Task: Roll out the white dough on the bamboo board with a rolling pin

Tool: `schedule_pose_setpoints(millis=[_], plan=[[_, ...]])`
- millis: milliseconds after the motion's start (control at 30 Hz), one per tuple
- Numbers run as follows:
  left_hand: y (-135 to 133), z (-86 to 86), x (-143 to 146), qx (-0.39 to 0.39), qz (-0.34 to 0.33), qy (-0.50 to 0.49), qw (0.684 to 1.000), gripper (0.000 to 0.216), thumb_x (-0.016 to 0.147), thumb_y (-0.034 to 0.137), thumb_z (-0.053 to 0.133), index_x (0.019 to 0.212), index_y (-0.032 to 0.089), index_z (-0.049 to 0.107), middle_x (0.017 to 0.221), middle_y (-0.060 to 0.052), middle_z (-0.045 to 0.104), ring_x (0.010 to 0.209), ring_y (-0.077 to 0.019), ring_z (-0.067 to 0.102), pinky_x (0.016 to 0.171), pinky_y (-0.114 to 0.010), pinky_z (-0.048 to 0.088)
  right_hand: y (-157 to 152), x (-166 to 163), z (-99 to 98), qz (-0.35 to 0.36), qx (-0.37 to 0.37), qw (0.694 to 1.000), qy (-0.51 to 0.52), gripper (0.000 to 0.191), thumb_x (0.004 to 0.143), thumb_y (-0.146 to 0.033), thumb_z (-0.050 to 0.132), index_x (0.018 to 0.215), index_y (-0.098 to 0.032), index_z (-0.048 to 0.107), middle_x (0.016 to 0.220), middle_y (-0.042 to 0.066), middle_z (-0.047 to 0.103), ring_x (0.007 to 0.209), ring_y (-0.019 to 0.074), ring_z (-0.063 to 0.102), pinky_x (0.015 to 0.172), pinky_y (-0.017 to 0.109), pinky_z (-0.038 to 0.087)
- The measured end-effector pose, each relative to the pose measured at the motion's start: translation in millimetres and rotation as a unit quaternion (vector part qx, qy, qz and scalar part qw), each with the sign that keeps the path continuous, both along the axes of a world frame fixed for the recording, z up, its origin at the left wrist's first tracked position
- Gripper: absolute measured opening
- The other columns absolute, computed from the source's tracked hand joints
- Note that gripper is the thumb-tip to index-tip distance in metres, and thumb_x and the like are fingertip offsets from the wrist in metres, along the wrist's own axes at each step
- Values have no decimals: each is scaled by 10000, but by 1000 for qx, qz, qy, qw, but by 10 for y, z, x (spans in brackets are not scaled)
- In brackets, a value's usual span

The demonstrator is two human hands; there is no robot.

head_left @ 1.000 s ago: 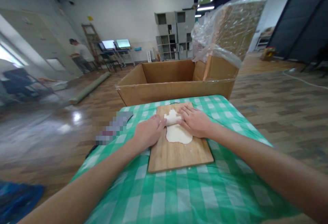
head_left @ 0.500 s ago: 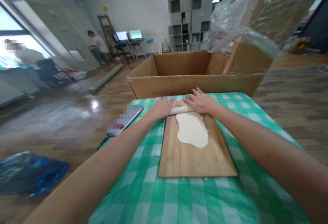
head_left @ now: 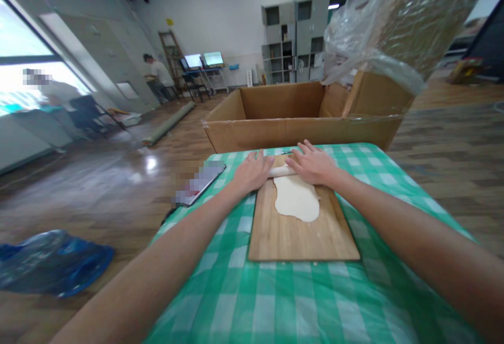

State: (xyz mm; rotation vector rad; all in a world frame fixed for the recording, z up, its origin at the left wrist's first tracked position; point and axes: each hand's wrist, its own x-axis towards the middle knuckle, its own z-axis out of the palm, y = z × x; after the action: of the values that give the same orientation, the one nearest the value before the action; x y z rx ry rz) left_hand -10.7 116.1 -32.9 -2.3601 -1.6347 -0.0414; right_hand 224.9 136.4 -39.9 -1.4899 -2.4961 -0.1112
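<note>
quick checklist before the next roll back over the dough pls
1. Both palms on the rolling pin: ok, left hand and right hand press flat on its ends.
2. Pin at the dough's far end: ok.
3. Dough fully on the cutting board: ok.
4. Board fully on the checked tablecloth: ok.
5. Device clear of the left hand: ok, apart.
6. Dough sticking to the board: cannot tell.
</note>
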Motion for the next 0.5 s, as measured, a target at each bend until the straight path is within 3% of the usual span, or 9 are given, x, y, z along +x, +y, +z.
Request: schedule_pose_setpoints(millis=[200, 367, 500], plan=[[-278, 0, 28, -8, 15, -58, 998, 560, 1145, 425, 171, 1469, 161, 544, 1475, -168, 628, 1471, -303, 496, 1152, -476, 445, -397, -8, 65, -6, 16, 1000, -8, 816, 1092, -639, 154, 1529, -38, 490, 1599, 251, 511, 1541, 390, 402, 1227, 519, 338], [-558, -40, 41, 11, 7, -87, 996, 590, 1128, 478, 205, 1470, 144, 552, 1525, -178, 593, 1485, -315, 501, 1208, -480, 390, -769, 35, 90, 29, 59, 998, -15, 781, 1084, -648, 235, 1525, -66, 513, 1626, 235, 482, 1506, 380, 449, 1208, 503, 365], [-899, -61, 34, 17, -9, -85, 996, 722, 1095, 561, 278, 1549, 30, 461, 1616, -242, 491, 1557, -359, 404, 1278, -501, 306, -1059, 119, 86, 60, 61, 996, -31, 832, 1070, -683, 256, 1590, -65, 458, 1653, 239, 443, 1542, 396, 396, 1215, 534, 360]])
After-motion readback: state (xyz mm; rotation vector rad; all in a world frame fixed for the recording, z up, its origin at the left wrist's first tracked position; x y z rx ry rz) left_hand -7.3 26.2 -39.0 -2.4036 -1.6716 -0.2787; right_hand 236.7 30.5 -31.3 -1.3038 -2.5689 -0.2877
